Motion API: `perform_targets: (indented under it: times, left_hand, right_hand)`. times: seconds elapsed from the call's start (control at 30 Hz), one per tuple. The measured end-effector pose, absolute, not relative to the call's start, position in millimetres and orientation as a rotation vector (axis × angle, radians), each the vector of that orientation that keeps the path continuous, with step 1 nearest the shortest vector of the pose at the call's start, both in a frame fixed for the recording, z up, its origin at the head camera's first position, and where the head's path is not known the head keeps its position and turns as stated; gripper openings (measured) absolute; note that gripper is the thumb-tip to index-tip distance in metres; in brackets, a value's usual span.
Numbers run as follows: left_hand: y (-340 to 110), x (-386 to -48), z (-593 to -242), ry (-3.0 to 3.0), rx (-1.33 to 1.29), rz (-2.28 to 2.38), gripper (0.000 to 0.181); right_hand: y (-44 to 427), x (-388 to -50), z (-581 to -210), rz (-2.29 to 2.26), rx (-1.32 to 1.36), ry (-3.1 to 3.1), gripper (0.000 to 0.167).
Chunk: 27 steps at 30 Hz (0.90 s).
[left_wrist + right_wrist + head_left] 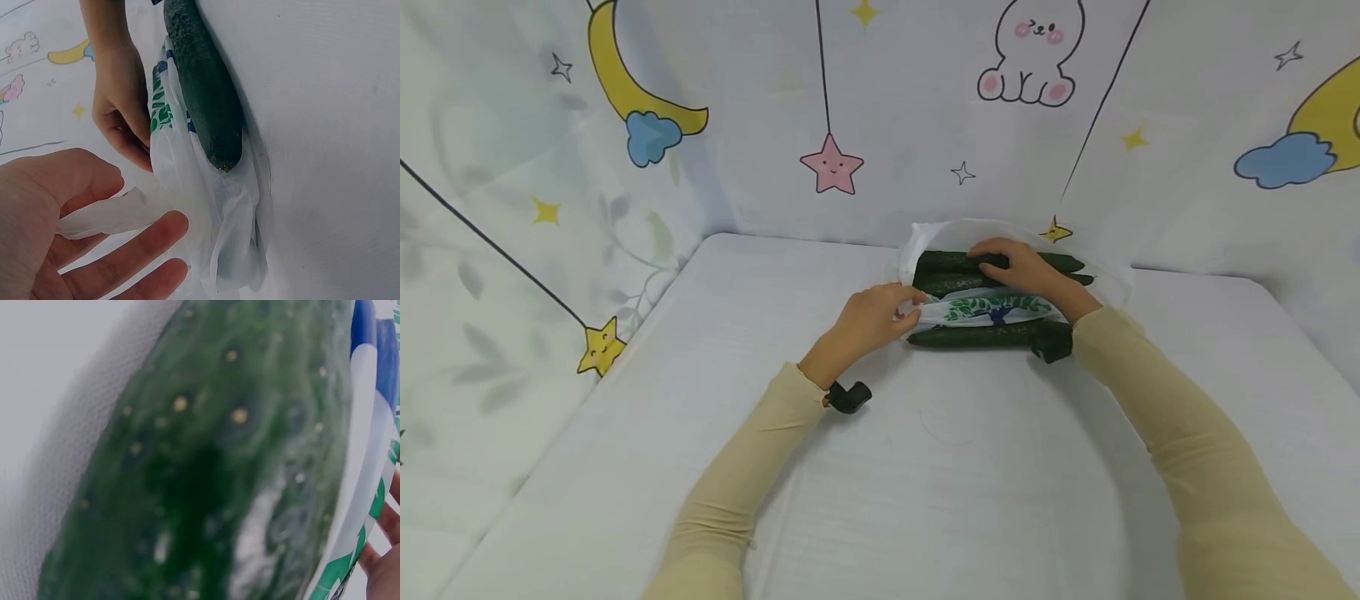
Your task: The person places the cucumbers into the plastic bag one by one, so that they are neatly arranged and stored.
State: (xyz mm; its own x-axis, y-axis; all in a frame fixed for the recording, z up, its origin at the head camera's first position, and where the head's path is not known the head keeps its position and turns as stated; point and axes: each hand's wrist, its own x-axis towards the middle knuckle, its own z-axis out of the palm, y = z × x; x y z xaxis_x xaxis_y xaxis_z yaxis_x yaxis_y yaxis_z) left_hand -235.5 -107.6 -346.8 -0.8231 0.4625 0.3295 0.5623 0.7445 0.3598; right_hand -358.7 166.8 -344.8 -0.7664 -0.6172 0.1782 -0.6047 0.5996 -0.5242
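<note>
A white plastic bag (936,313) with a green and blue print lies toward the back of the table, its mouth facing left. Two dark green cucumbers (951,285) show inside it. My right hand (1018,265) reaches over the bag, fingers and thumb bent around the rear cucumber (943,261). At the bag's left end, my left hand (874,317) pinches its thin plastic edge (112,215). Another cucumber (970,337) lies in front of the bag, under my right wrist; it fills most of the right wrist view (206,456).
The bag rests on a white-covered table (955,475). Behind it hangs a pale cloth backdrop (910,108) printed with stars, moons and an animal. A black wrist camera (850,397) sits on the left wrist, another (1051,342) on the right, close to the front cucumber.
</note>
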Motion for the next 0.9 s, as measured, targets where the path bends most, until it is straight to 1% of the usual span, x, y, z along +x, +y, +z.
perform_targets:
  times: [0.2, 0.53, 0.8, 0.9]
  left_hand:
    - [-108, -235, -347, -2.725, -0.819, -0.684, 0.025]
    - [-108, -235, -345, -2.712, -0.82, -0.685, 0.023]
    - [-107, -235, -346, -2.714, -0.821, -0.693, 0.023]
    - [-107, -235, -346, -2.714, -0.825, -0.688, 0.023]
  right_hand:
    - [165, -355, -344, -0.952, -1.1, 2.78, 0.028]
    - [165, -348, -339, -0.949, -1.141, 2.775, 0.027]
    - [169, -344, -340, -0.978, -1.318, 2.716, 0.025]
    - [171, -341, -341, -0.967, -1.346, 2.71, 0.024]
